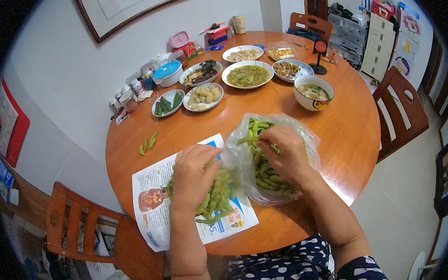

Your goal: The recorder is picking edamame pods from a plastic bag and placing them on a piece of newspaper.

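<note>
A heap of green edamame pods (218,195) lies on a printed paper sheet (152,223) near the table's front edge. Over the heap's left side is my left hand (192,176), its thumb and fingers apart and nothing visible between them. To the right sits a clear plastic bag (245,177) with its mouth spread, full of more edamame pods (265,174). My right hand (283,150) is above the bag's opening, pinching an edamame pod (248,140) that points left. Part of the bag's contents is hidden behind this hand.
Several dishes of food, among them a plate of greens (247,76), stand across the wooden table (345,126). A soup bowl (312,93) is behind the bag. Loose pods (148,144) lie at left. Jars (128,99) line the wall side. Chairs (401,111) flank the table.
</note>
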A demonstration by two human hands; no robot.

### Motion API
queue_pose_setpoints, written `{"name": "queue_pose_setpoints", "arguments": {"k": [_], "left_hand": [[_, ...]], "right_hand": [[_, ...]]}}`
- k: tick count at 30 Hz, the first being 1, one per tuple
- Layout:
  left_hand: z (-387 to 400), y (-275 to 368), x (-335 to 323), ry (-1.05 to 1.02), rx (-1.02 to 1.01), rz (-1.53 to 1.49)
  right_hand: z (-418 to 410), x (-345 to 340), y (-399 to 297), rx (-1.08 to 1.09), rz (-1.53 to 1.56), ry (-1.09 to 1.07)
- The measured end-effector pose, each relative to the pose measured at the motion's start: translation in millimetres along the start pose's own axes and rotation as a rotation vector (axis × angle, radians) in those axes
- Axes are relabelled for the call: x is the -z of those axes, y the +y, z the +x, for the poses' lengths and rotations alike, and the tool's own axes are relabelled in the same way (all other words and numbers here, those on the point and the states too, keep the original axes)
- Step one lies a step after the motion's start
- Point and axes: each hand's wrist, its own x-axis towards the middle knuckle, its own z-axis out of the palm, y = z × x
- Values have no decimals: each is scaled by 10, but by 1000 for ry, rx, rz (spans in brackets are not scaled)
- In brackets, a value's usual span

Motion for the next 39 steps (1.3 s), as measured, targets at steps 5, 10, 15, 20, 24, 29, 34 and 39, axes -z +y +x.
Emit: {"name": "queue_pose_setpoints", "arguments": {"k": [5, 10, 15, 20, 24, 29, 34, 39], "left_hand": [[-61, -153, 97, -138, 46, 86], [-72, -141, 80, -201, 63, 107], [-78, -162, 68, -206, 106, 69], [-86, -147, 19, -166, 135, 63], [-86, -137, 14, -171, 162, 95], [-87, -96, 8, -154, 139, 162], [-90, -88, 32, -184, 144, 176], [-87, -110, 12, -174, 135, 207]], "right_hand": [[57, 225, 111, -54, -303, -33], [19, 320, 172, -213, -414, -207], [-1, 290, 157, -269, -515, -330], [-16, 119, 100, -38, -158, -146], [-72, -73, -100, 70, -41, -217], [-134, -148, -158, 107, 49, -314], [-126, -142, -167, 98, 58, -322], [-121, -132, -169, 96, 73, -329]]}}
